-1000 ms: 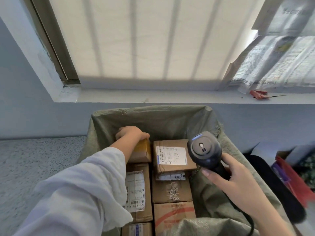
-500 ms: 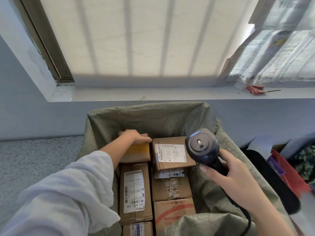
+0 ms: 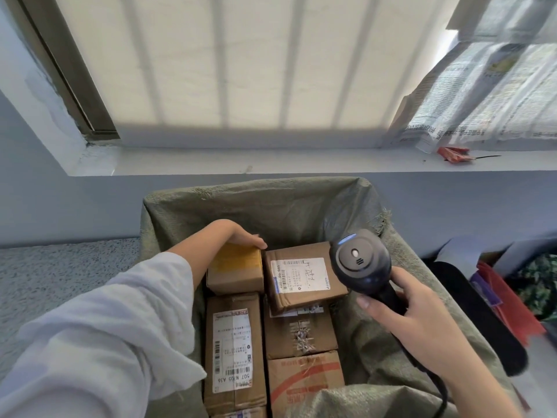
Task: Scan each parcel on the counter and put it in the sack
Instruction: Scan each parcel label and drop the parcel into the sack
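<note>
Left grip clasps the taped parcel, right grip the scanner; best seated flat in the sack.

Looks down into a green sack of cardboard parcels. Grips the far edge of a yellow-topped parcel inside with the left hand. Holds a black barcode scanner in the right hand, over the sack.
</note>
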